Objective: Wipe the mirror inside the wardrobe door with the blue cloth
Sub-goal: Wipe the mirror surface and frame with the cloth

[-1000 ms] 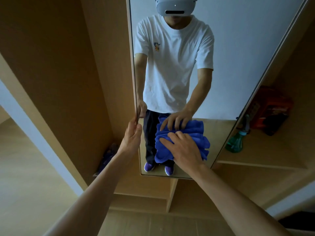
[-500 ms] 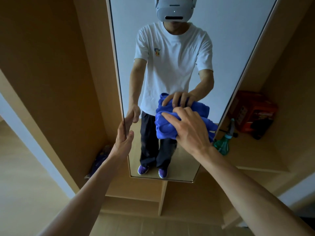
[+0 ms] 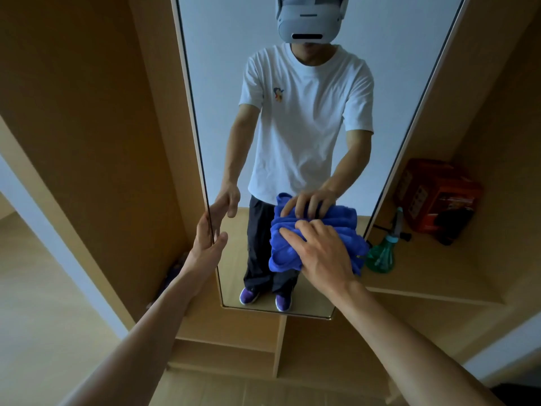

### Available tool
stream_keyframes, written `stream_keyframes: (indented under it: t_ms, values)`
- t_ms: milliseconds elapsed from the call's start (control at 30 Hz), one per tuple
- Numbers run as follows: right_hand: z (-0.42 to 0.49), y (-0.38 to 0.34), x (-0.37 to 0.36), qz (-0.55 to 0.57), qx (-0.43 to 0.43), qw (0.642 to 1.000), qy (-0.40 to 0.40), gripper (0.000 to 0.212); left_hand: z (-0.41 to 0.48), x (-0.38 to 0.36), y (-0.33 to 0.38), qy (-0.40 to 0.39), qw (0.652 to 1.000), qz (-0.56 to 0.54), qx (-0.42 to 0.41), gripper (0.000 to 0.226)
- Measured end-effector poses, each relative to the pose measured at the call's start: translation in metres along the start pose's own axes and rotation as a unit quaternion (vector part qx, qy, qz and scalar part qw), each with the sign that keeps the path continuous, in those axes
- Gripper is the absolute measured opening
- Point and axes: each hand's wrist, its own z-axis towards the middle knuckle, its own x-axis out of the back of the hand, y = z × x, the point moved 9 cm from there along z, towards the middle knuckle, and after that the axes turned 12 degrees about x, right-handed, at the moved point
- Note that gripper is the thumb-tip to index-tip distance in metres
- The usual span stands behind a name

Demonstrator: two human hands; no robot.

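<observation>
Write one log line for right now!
step: wipe mirror | right hand: presses blue cloth on it | left hand: holds mirror edge | shelf: green spray bottle, red box

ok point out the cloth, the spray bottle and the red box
cloth [image 3: 285, 254], head view, lower left folds
spray bottle [image 3: 380, 257], head view, green body
red box [image 3: 436, 191], head view, front face

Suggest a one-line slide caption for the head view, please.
Right hand presses the cloth flat against the mirror while the left hand grips its edge.
</observation>
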Motion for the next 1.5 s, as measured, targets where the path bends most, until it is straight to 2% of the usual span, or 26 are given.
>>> stream_keyframes:
  t_ms: [133,267,367,600,733,1067,1300,1500]
  values:
    - [-0.024,-0.007,-0.031,-0.005,0.010,0.998,-0.058,0.058,0.003,-0.003,-0.003,0.001,1.000,0.008,0.008,0.067]
    - [-0.025,-0.002,-0.027,-0.002,0.009,0.998,-0.057,0.060,0.004,-0.002,-0.007,0.008,1.000,0.013,0.023,0.073]
    - [-0.017,0.015,-0.002,-0.001,-0.010,0.999,-0.033,0.068,0.004,-0.005,-0.008,0.003,1.000,0.003,0.031,0.076]
    - [-0.004,0.057,0.077,-0.032,-0.030,0.998,0.047,0.066,0.001,-0.009,-0.006,0.018,0.999,-0.011,0.042,0.084]
    - [-0.009,0.067,0.092,-0.045,-0.025,0.996,0.072,0.066,-0.002,-0.009,-0.007,0.026,0.999,-0.010,0.038,0.084]
    - [-0.052,0.046,0.017,-0.001,0.005,1.000,-0.009,0.070,-0.004,-0.009,-0.010,0.022,0.999,-0.022,0.033,0.083]
    - [-0.073,0.047,-0.012,0.033,-0.011,0.997,-0.064,0.079,-0.006,-0.010,-0.010,0.017,0.999,-0.021,0.041,0.084]
    - [-0.083,0.052,-0.019,0.082,-0.047,0.993,-0.068,0.071,-0.011,-0.011,-0.007,0.004,0.999,-0.028,0.045,0.086]
